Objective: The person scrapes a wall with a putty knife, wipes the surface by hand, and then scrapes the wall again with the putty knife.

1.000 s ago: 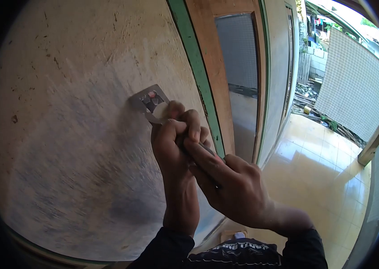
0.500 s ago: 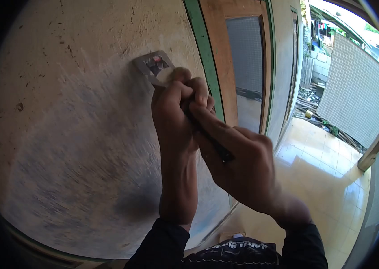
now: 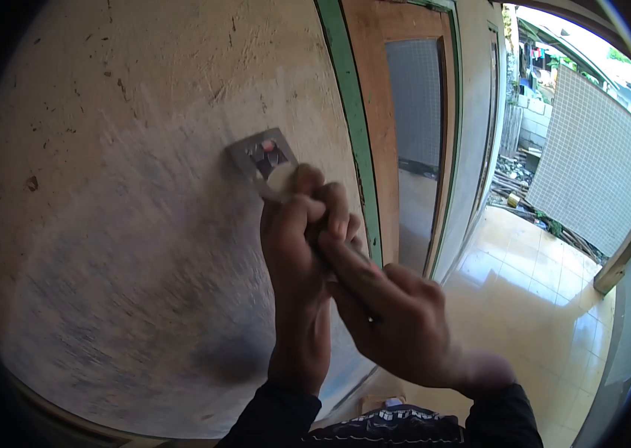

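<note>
A scraper with a flat grey metal blade (image 3: 261, 153) lies against the scuffed, whitish wall (image 3: 144, 246). Closed round the scraper near its blade is my left hand (image 3: 297, 231), with the fingers curled. Lower on the dark handle, my right hand (image 3: 397, 306) is wrapped round it, touching the left. Most of the handle is hidden by both hands. Pale scrape marks and peeling patches cover the wall around the blade.
To the right of the wall stand a green frame (image 3: 356, 112) and a wooden door (image 3: 375, 97) with a glass panel. Further right are a shiny tiled floor (image 3: 517, 261), a white lattice panel (image 3: 591, 157) and a wooden post (image 3: 621, 261).
Both hands and the scraper have moved down along the wall, with the grip unchanged. The view has shifted slightly.
</note>
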A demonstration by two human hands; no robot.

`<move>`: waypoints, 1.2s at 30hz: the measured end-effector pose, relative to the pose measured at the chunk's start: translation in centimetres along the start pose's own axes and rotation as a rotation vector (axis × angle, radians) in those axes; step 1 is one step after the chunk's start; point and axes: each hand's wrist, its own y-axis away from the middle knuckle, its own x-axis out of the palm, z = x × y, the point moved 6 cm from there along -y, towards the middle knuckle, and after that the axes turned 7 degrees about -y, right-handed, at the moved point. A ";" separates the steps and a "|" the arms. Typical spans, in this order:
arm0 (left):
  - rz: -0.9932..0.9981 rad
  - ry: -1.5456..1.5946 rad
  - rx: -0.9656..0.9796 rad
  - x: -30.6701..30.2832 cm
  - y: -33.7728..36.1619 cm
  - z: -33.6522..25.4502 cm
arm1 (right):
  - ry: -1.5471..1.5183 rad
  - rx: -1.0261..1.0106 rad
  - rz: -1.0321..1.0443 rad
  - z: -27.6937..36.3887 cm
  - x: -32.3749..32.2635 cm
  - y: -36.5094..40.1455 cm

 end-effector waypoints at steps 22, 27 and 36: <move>-0.033 -0.200 -0.069 -0.2 -0.2 0.9 | 0.025 0.011 -0.042 -0.4 0.1 0.1; 0.125 -0.110 0.022 3.3 -4.9 -1.2 | 0.026 0.020 -0.160 -0.7 -2.0 -4.0; 0.076 -0.100 -0.087 1.3 -4.7 2.0 | -0.008 0.150 -0.168 -2.2 -1.1 -2.5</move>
